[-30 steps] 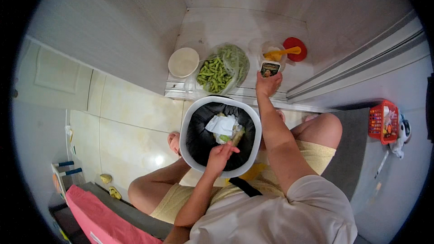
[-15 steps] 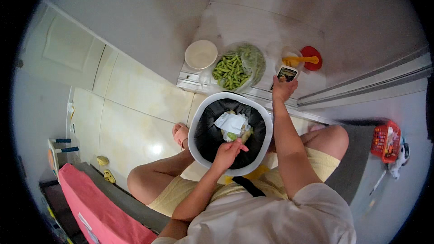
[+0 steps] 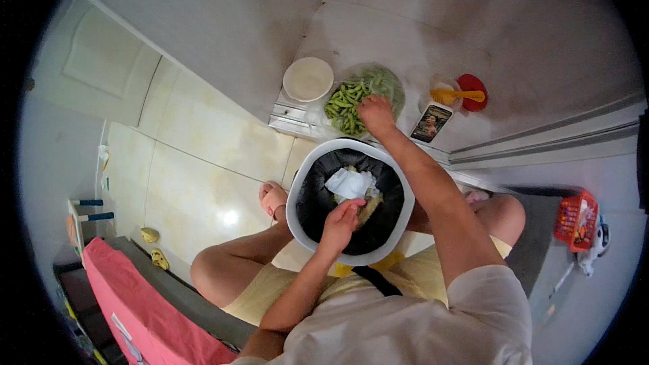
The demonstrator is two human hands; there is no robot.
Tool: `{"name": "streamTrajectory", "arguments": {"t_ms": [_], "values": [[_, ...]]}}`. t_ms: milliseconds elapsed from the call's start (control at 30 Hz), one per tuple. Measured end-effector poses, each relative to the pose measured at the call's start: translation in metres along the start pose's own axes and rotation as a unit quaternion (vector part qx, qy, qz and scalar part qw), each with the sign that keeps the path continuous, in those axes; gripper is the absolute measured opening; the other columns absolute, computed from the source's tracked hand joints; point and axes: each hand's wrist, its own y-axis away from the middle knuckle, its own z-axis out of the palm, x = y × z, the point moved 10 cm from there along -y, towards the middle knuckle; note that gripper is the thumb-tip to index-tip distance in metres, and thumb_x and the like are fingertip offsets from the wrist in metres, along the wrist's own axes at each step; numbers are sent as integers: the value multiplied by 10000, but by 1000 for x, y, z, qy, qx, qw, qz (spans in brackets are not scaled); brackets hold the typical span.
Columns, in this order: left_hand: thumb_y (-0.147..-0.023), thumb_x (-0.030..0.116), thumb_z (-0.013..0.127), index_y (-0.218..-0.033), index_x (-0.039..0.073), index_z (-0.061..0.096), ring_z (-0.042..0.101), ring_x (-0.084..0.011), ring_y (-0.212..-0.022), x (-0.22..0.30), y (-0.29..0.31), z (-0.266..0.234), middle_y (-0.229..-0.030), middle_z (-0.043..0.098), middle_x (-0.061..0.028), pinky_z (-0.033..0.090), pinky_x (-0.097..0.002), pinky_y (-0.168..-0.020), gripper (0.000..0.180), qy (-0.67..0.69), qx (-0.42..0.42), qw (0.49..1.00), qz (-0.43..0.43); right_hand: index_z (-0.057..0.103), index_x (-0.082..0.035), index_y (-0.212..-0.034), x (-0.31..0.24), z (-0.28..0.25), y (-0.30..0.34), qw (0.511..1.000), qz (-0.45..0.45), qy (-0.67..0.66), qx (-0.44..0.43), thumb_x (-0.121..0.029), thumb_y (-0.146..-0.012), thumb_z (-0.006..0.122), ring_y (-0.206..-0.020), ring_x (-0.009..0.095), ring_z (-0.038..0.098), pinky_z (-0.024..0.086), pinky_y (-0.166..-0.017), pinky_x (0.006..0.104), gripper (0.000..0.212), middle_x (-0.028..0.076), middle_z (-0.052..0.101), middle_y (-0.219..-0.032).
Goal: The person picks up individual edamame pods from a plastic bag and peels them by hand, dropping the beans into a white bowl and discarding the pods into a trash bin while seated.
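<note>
My right hand (image 3: 376, 115) is at a clear plastic bag of green edamame pods (image 3: 343, 105), its fingers curled down among the pods. Whatever those fingertips hold is hidden. Over a white-rimmed bin (image 3: 295, 211) with a black liner, my left hand (image 3: 340, 228) is closed, thumb and fingertips pinched together. Anything between them is too small to make out. Crumpled white tissue (image 3: 349, 182) and greenish-yellow scraps lie inside the bin, which stands between my legs. To the right of the pods, a phone (image 3: 431, 122) with a lit screen leans at a slant.
A cream bowl (image 3: 308, 79) stands left of the bag. Beyond the phone are a clear container with an orange toothed utensil (image 3: 458, 95) across it and a red round lid (image 3: 472, 91). A red basket (image 3: 576, 222) is far right; yellow slippers (image 3: 159, 259) lie on the left floor.
My right hand has let go of the phone and moved left to the edamame pods. My left hand stays over the bin, its fingers drawn closer together; the green piece by them no longer shows.
</note>
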Motion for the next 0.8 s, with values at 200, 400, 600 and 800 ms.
{"name": "streamTrajectory", "arguments": {"t_ms": [200,400,600,800], "values": [[-942,191,413,-1030,52,595,364,-54,-586,12,2,-2,-650,408,36,313,-186,-537,245,8,19,1000,23,625,-92,-779,9,3,-14,999,7,46,20,-130,-718,553,-867,235,546,430,-734,396,102,52,586,-811],[-923,207,462,-994,53,611,490,-103,-672,42,8,-30,-752,561,-31,411,-242,-639,226,-176,118,969,127,604,-35,-785,36,-91,35,861,257,-425,107,-162,-779,593,-701,221,598,474,-624,351,127,72,630,-755],[-881,211,521,-1083,44,553,599,-275,-646,87,23,8,-729,605,-130,447,-363,-573,264,-459,93,855,223,579,-17,-801,-38,-87,158,726,254,-639,-23,-187,-788,662,-632,89,532,448,-599,249,189,32,590,-687],[-850,249,545,-1032,63,548,591,-343,-640,66,26,40,-695,601,-168,451,-432,-541,260,-602,36,755,258,581,-42,-817,-49,-42,196,657,295,-693,-33,-168,-813,650,-647,40,483,405,-581,195,144,-35,557,-725]]}}
